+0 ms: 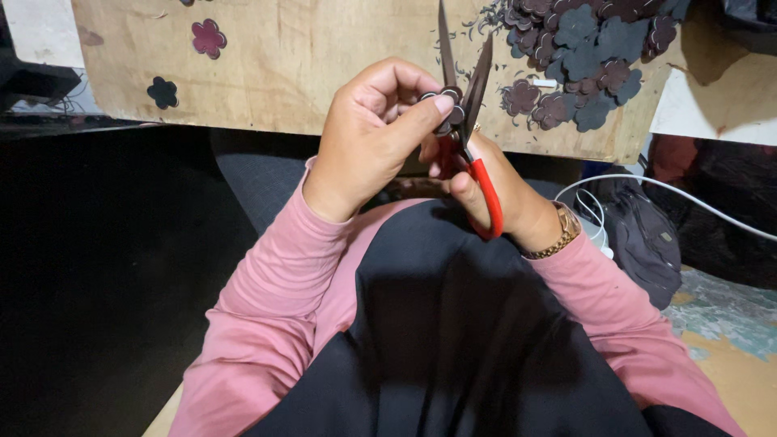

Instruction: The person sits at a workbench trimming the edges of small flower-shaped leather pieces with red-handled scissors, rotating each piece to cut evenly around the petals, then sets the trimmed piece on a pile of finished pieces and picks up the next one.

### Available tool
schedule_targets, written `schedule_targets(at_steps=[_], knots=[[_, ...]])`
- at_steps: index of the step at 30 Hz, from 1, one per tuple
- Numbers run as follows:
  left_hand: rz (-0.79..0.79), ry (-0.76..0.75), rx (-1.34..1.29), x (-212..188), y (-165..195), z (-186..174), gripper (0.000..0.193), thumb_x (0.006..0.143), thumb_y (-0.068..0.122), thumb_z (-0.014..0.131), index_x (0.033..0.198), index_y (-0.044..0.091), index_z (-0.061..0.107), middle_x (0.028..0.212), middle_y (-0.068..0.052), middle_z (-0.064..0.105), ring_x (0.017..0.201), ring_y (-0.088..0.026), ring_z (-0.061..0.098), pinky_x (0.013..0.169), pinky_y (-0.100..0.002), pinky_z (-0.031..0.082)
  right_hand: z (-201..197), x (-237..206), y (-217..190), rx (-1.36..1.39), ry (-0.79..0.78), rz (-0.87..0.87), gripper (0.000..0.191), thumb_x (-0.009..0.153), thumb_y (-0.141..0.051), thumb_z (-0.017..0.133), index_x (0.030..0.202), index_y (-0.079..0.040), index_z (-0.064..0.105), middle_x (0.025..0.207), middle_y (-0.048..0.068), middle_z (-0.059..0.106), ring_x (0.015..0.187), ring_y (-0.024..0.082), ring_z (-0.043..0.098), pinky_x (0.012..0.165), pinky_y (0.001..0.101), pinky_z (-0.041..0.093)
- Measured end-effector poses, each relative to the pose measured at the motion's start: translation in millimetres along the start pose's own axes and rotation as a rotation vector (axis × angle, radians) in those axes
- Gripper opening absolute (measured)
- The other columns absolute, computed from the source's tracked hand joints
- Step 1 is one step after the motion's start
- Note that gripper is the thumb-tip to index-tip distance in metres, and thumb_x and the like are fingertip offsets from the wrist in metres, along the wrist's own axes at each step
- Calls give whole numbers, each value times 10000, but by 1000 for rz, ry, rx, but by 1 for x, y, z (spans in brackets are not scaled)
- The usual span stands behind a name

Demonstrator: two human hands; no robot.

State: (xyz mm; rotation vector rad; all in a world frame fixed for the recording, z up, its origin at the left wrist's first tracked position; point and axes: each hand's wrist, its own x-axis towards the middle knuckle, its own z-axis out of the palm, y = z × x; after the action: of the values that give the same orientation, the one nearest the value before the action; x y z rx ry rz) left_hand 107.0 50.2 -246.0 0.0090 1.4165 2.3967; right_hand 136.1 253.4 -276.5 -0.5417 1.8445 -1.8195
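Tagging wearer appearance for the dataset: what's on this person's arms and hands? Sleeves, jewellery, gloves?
Both arms wear long pink sleeves, softly creased, reaching the wrists. The left hand is bare: no glove, no ring or watch visible. The right hand is also ungloved, with a gold-coloured link wristwatch at the wrist just past the cuff. No markings or print show on the sleeves.

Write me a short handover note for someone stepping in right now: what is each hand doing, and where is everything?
Left hand: pinching a small dark flower-shaped piece between thumb and fingers.
Right hand: holding the red-handled scissors, blades open around that piece.
Done: a pile of cut flowers lies on the wooden board, with two loose flowers at its left.
Left: the held piece is mid-trim; how many remain uncut is not visible.
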Motion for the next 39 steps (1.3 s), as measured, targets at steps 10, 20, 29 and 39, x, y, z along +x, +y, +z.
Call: schedule_targets(at_steps=[10, 20, 29, 39], knots=[[-21, -26, -67, -3, 4, 2, 203, 1025, -34, 634, 1227, -33, 606, 941, -66, 689, 708, -68, 636, 648, -237, 559, 3, -2, 1, 88, 79, 86, 824, 967, -773, 487, 1279, -10, 511, 1050, 41, 545, 900, 111, 516, 768, 249, 468], [2, 93, 72, 3, -4, -16, 381, 1115, 14, 560, 1497, 15, 561, 1012, -74, 704, 780, -26, 589, 702, -184, 496, 2, 1, 13, 87, 144, 30, 706, 1048, -720, 443, 1221, -43, 542, 1063, 48, 588, 966, 120, 584, 895, 270, 487], [152, -29, 273, -3, -2, 0, 508, 1087, -66, 538, 1575, 45, 448, 1237, -119, 728, 1007, -66, 699, 887, -174, 569, -2, 7, 13, 314, 364, -80, 215, 1116, -262, 626, 1172, -76, 533, 1056, 54, 609, 932, 138, 631, 877, 297, 543], [42, -93, 287, -5, 9, 3, 790, 894, -22, 741, 1557, 40, 316, 1391, -148, 575, 1120, -127, 631, 795, -214, 529, -2, 5, -1, 251, 519, -112, 186, 1104, -70, 681, 1183, -78, 514, 1102, 44, 597, 979, 112, 603, 902, 254, 501]])
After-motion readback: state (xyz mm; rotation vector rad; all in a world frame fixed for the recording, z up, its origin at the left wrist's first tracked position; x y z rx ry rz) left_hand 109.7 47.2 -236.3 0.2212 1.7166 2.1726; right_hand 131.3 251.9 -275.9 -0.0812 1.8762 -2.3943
